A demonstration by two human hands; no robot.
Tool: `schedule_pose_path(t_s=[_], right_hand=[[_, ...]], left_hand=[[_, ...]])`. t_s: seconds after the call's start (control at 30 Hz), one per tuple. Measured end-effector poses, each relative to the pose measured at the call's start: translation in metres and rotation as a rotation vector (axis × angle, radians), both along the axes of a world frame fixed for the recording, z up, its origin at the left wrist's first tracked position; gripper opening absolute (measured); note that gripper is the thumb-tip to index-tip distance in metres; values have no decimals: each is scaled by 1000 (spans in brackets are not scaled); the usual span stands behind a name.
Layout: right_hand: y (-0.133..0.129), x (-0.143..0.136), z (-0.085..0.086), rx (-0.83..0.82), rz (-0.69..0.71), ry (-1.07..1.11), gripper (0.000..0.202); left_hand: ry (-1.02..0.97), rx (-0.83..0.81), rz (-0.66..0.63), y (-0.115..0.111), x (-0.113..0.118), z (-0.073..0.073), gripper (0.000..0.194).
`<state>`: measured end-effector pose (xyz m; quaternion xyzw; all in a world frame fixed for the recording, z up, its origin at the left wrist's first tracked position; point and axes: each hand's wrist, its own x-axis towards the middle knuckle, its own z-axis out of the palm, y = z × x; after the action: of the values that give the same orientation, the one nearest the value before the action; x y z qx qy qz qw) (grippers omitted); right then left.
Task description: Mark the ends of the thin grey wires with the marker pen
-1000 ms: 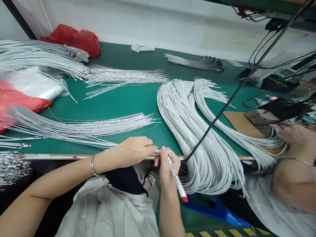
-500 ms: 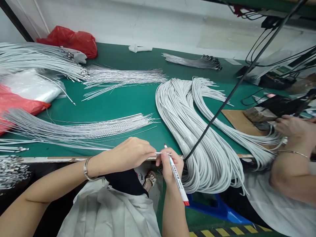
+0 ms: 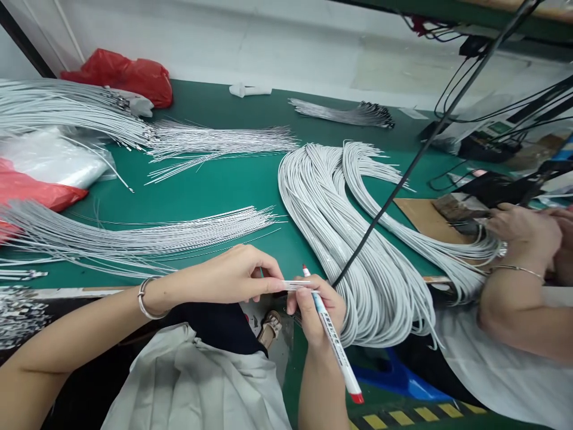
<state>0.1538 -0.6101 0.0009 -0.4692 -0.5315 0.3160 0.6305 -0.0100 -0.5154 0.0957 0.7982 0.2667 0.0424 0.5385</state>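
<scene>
My left hand [image 3: 242, 276], with a silver bangle at its wrist, pinches a few thin white wires [image 3: 295, 285] in front of the table edge. These wires run across to my right hand [image 3: 321, 307], whose thumb and fingers close on them. A white marker [image 3: 336, 343] with a red end also lies in my right hand, its red tip pointing up and away, its other end down toward me. Beyond my left hand a fanned bundle of thin grey-white wires [image 3: 188, 232] lies on the green table [image 3: 210, 188].
A large bundle of white cables [image 3: 349, 239] hangs over the edge at right, crossed by a black cord [image 3: 389, 203]. Another person's hands [image 3: 521, 230] work at far right. Red bags [image 3: 129, 77], more wires [image 3: 224, 138] and a blue stool [image 3: 403, 379] surround the spot.
My right hand has moved slightly right and down with the marker. More of the wires now show between my hands. The view has shifted a little, and the other person's hands have moved slightly.
</scene>
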Motion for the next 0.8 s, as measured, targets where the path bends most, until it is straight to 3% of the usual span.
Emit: schedule_pose_path(t_s=[0.13,0.33,0.4,0.7,0.8], right_hand=[[-2,1,3,50,-26,-85,13],[-2,-4,11,-39,-33,-53,28],[-3,-6,12,-68,-40,-47,28],[-3,-11,14,-42,-74,4,22],[-3,-12,13,9,-45,11,26]], left_hand=[[-5,-182,4,4,1,-9,32],[-28,178,-79,0,1,0,31],[-35,222,-95,0,0,3,30],[-21,60,-13,3,1,-2,27],[-48,-57,95,9,-2,2,26]])
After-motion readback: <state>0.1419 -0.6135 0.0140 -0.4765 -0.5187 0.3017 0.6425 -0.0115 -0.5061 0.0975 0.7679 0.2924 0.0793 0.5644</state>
